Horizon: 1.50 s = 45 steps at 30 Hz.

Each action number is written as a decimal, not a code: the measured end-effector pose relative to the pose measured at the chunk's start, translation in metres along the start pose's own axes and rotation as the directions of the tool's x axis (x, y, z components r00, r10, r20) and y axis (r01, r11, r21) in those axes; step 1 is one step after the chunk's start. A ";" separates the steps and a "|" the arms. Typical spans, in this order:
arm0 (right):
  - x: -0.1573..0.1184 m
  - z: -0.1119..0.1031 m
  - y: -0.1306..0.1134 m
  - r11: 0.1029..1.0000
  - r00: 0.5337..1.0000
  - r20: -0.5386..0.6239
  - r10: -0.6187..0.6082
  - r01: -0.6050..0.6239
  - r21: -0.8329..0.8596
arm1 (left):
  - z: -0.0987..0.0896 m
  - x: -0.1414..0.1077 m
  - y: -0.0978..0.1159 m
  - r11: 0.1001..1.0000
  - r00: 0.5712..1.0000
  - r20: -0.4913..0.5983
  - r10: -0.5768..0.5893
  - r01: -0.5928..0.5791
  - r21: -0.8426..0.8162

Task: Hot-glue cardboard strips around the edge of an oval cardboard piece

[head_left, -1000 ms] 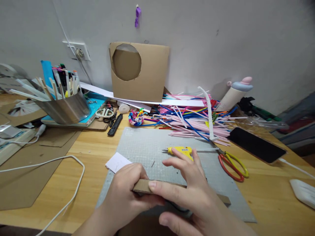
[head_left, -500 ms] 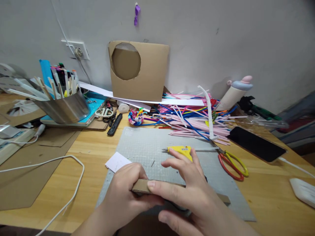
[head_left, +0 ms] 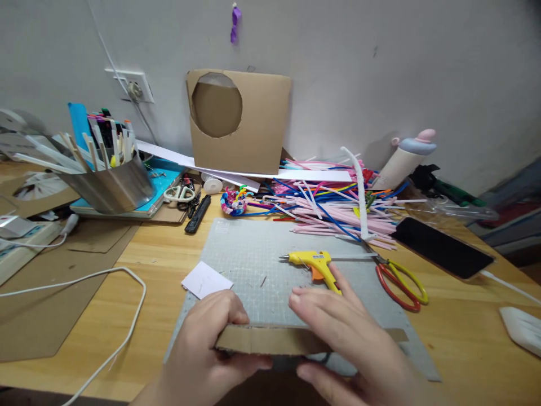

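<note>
A flat brown cardboard piece is held edge-on low in front of me, above the cutting mat. My left hand pinches its left end, with fingers on the far side and the thumb underneath. My right hand lies across its right part, fingers stretched over the top edge and thumb below. A narrow end of cardboard sticks out beyond the right hand. Just past my right fingers lies a yellow glue gun with an orange trigger. A small white card rests beyond my left hand. The cardboard's underside is hidden.
The grey cutting mat covers the table's middle. Scissors and a phone lie right. Behind are pipe cleaners and a cardboard panel with a round hole. A metal pen holder and white cable are left.
My right hand has shifted right along the cardboard, its index finger leaving the left part of the edge. The cardboard has tipped, showing more of its long edge, and sits slightly lower.
</note>
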State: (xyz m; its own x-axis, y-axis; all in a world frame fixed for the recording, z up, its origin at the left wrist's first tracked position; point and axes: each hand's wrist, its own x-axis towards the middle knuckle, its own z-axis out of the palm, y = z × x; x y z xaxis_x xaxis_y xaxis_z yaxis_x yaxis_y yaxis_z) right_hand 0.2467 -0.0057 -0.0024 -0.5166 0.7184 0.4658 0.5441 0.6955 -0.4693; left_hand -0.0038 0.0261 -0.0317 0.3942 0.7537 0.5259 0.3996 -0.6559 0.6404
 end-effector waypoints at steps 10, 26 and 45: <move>0.003 -0.004 -0.004 0.993 0.999 -0.012 0.051 -0.049 0.104 | 0.000 -0.007 0.009 0.998 0.998 -0.042 0.056 -0.057 -0.005; -0.012 0.008 0.001 0.983 0.890 -0.418 0.181 -0.156 0.094 | -0.005 -0.006 -0.003 0.974 0.973 -0.069 0.222 -0.224 -0.032; 0.017 -0.005 -0.024 0.949 0.964 -0.175 0.198 -0.144 0.281 | 0.001 -0.003 0.003 0.981 0.979 -0.055 0.195 -0.195 0.019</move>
State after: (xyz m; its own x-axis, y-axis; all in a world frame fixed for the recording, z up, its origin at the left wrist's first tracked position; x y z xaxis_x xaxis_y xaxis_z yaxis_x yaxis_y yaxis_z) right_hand 0.2281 -0.0097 0.0205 -0.2746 0.8288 0.4876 0.4050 0.5596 -0.7231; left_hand -0.0028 0.0212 -0.0319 0.4184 0.6122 0.6709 0.3311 -0.7906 0.5150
